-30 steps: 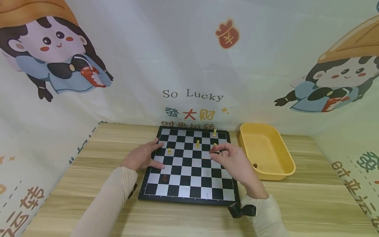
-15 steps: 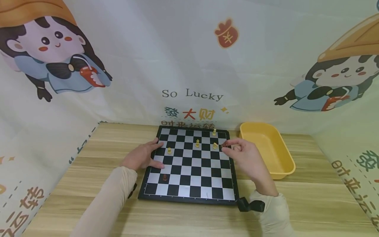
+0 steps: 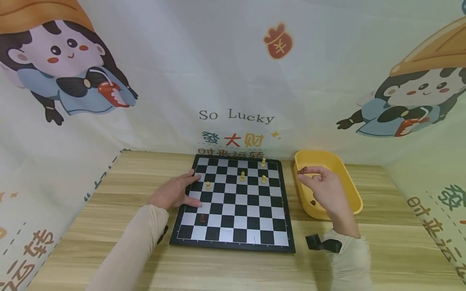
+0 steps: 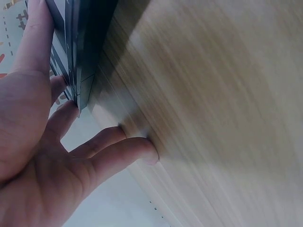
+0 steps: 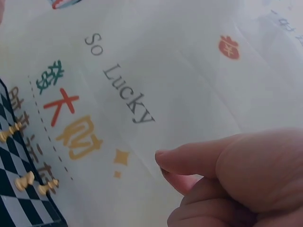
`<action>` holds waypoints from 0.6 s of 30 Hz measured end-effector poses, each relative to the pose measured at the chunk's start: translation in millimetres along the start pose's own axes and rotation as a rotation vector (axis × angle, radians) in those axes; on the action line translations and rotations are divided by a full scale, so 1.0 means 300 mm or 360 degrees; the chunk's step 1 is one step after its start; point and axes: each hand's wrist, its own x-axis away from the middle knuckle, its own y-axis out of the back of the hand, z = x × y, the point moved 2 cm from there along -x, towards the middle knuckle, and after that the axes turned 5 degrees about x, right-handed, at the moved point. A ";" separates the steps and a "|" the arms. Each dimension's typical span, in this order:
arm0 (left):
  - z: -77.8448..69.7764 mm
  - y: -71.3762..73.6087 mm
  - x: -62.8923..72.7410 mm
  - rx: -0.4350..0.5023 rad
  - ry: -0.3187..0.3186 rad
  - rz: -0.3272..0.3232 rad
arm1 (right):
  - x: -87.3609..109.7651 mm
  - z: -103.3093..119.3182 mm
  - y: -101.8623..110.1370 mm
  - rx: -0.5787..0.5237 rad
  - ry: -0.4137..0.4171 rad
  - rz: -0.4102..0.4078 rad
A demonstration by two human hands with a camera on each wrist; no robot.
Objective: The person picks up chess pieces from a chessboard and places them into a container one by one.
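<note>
My left hand (image 3: 175, 192) rests spread at the left edge of a black-and-white chessboard (image 3: 233, 247), its thumb over the squares. In the left wrist view, two fingertips (image 4: 149, 153) reach down to the tabletop beside the board. Thumb and index finger of my right hand (image 3: 327, 192) pinch a small dark red chess piece (image 3: 302, 171) over the left side of a yellow bin (image 3: 354, 190). In the right wrist view the fingers hide that piece. Several pale yellow chess pieces, one a knight (image 3: 263, 179), stand on the far half of the board. A dark red piece (image 3: 202, 218) stands near left.
Inside the bin, by its near left corner, lies another dark red piece (image 3: 313, 203). The bin stands just right of the board on a wood-grain table (image 3: 393, 250). A printed cloth (image 3: 233, 72) hangs behind and along both sides.
My right hand has carried the dark red chess piece rightward from above the board to over the bin, uncovering the yellow knight. My left hand has stayed in place.
</note>
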 end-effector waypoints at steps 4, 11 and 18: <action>-0.005 0.002 0.004 0.0001 -0.0015 -0.0012 | -0.011 -0.027 0.026 0.0032 -0.0005 -0.0050; -0.006 0.000 0.011 0.0009 -0.0058 -0.0042 | -0.036 -0.078 0.060 0.0157 -0.0018 -0.0166; 0.000 -0.001 0.009 -0.0001 -0.0064 -0.0050 | -0.043 -0.123 0.100 0.0281 -0.0086 -0.0147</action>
